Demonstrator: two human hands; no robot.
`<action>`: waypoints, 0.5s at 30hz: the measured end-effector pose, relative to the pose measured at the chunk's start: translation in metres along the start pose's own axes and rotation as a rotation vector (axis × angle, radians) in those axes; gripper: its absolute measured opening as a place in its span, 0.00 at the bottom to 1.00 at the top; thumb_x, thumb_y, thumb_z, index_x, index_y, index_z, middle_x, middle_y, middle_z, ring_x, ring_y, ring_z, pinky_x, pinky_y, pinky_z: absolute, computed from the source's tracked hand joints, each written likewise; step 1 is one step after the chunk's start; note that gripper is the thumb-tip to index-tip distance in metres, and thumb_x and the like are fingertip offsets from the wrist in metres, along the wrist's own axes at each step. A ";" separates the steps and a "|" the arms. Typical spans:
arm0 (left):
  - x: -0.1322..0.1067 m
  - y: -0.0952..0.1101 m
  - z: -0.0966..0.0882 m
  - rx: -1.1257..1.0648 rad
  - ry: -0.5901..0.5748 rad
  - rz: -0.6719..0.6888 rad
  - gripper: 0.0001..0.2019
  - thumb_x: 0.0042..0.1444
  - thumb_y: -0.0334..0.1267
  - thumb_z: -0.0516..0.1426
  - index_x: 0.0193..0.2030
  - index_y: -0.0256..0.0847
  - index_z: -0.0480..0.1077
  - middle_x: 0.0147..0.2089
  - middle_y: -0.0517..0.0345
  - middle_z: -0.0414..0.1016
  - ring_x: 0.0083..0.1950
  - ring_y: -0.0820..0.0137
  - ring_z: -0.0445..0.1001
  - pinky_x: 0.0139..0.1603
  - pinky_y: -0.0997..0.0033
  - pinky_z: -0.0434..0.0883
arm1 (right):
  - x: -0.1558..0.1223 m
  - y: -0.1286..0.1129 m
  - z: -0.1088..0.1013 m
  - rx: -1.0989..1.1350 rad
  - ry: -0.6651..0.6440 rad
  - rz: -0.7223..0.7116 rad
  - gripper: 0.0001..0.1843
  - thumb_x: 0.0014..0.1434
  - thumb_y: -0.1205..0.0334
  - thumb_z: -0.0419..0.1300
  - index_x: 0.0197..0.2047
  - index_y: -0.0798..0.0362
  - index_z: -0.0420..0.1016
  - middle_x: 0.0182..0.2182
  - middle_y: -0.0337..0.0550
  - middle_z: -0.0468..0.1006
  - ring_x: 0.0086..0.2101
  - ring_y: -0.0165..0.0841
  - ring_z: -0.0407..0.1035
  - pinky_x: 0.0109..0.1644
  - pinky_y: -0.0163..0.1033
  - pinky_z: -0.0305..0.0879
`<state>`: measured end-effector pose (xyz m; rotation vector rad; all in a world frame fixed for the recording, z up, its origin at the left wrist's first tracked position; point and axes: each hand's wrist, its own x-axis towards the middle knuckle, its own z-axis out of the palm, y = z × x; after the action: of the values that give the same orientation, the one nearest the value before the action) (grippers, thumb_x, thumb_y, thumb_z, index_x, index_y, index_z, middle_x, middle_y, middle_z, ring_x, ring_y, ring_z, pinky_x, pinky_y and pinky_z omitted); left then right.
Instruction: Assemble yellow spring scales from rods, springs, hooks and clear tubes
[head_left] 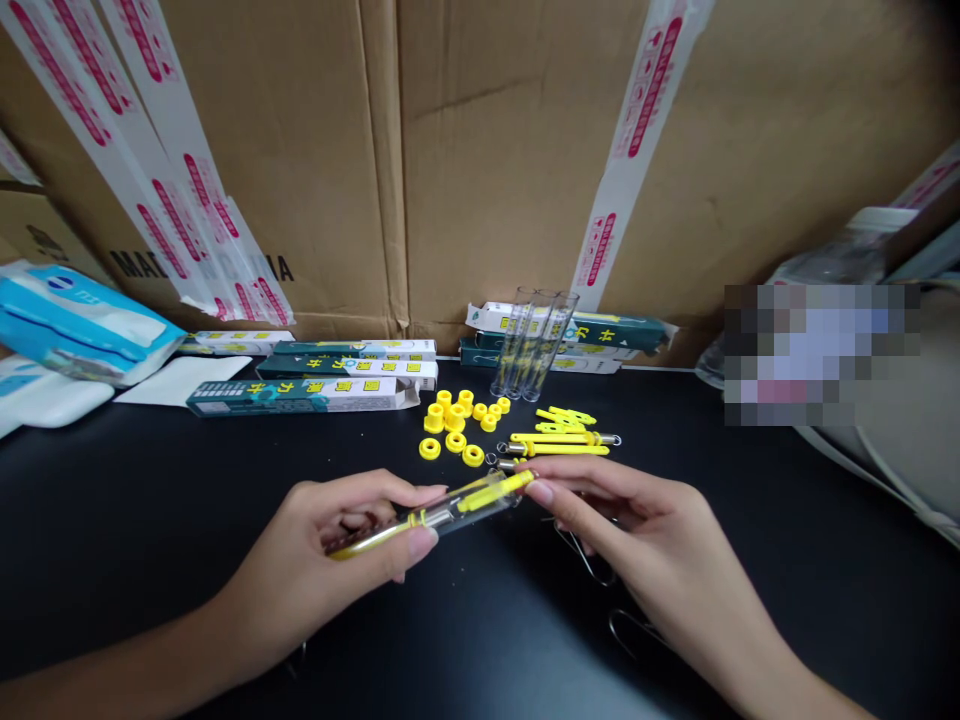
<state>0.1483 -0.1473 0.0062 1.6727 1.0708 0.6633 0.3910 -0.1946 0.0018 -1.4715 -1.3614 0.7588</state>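
Note:
My left hand (pixel 341 545) is closed round a clear plastic tube (pixel 442 510) with a yellow insert and a spring inside, held nearly level above the black table (pixel 150 520). My right hand (pixel 630 520) pinches the yellow end of the insert (pixel 499 490) at the tube's right mouth. Just beyond the hands lie several yellow rings (pixel 454 420) and yellow strips with metal hooks (pixel 559 440). Three empty clear tubes (pixel 532 345) lean against boxes behind them.
Green-and-white cartons (pixel 300 395) lie at the back left and behind the tubes (pixel 600 335). Large cardboard boxes (pixel 480 150) with printed tape wall the back. Blue-white packets (pixel 67 325) sit at far left. Wire hooks (pixel 592 565) lie under my right hand.

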 end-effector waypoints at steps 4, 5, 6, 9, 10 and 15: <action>-0.002 -0.004 0.000 0.052 -0.017 0.007 0.15 0.56 0.46 0.64 0.48 0.45 0.82 0.30 0.58 0.78 0.29 0.71 0.72 0.29 0.75 0.68 | -0.001 0.000 0.000 -0.071 0.019 -0.055 0.08 0.57 0.51 0.69 0.38 0.41 0.88 0.37 0.38 0.88 0.34 0.41 0.81 0.34 0.40 0.75; -0.003 -0.005 0.000 0.060 -0.022 0.007 0.15 0.56 0.47 0.64 0.48 0.45 0.82 0.30 0.58 0.78 0.29 0.71 0.72 0.29 0.75 0.67 | -0.002 0.000 0.000 -0.084 0.022 -0.073 0.07 0.57 0.52 0.69 0.38 0.40 0.88 0.37 0.37 0.88 0.35 0.41 0.81 0.36 0.40 0.75; -0.003 -0.005 0.000 0.067 -0.026 0.006 0.16 0.56 0.47 0.64 0.49 0.45 0.82 0.30 0.58 0.78 0.29 0.71 0.72 0.29 0.75 0.67 | -0.002 0.000 0.000 -0.093 0.025 -0.092 0.07 0.57 0.53 0.69 0.39 0.40 0.88 0.37 0.37 0.88 0.35 0.40 0.81 0.38 0.40 0.76; -0.004 -0.005 -0.001 0.080 -0.038 0.001 0.17 0.56 0.48 0.64 0.50 0.45 0.82 0.29 0.58 0.77 0.28 0.71 0.71 0.29 0.75 0.66 | -0.003 0.000 0.000 -0.095 0.016 -0.117 0.07 0.57 0.55 0.69 0.40 0.40 0.88 0.37 0.37 0.88 0.35 0.39 0.81 0.41 0.39 0.75; -0.004 -0.004 -0.001 0.077 -0.034 -0.006 0.17 0.56 0.48 0.64 0.50 0.45 0.82 0.29 0.58 0.77 0.28 0.71 0.71 0.29 0.75 0.66 | -0.003 -0.001 0.000 -0.083 0.001 -0.099 0.08 0.58 0.54 0.69 0.40 0.41 0.88 0.35 0.38 0.88 0.32 0.37 0.79 0.38 0.38 0.75; -0.004 0.000 0.000 0.007 -0.022 -0.032 0.16 0.56 0.46 0.64 0.49 0.44 0.81 0.29 0.58 0.78 0.29 0.70 0.73 0.31 0.74 0.66 | -0.001 -0.002 -0.001 0.109 -0.129 0.084 0.15 0.61 0.48 0.65 0.43 0.48 0.86 0.26 0.40 0.78 0.22 0.28 0.66 0.22 0.31 0.65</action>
<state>0.1471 -0.1507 0.0064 1.6615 1.0834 0.6196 0.3915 -0.1961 0.0037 -1.4214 -1.3387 0.9805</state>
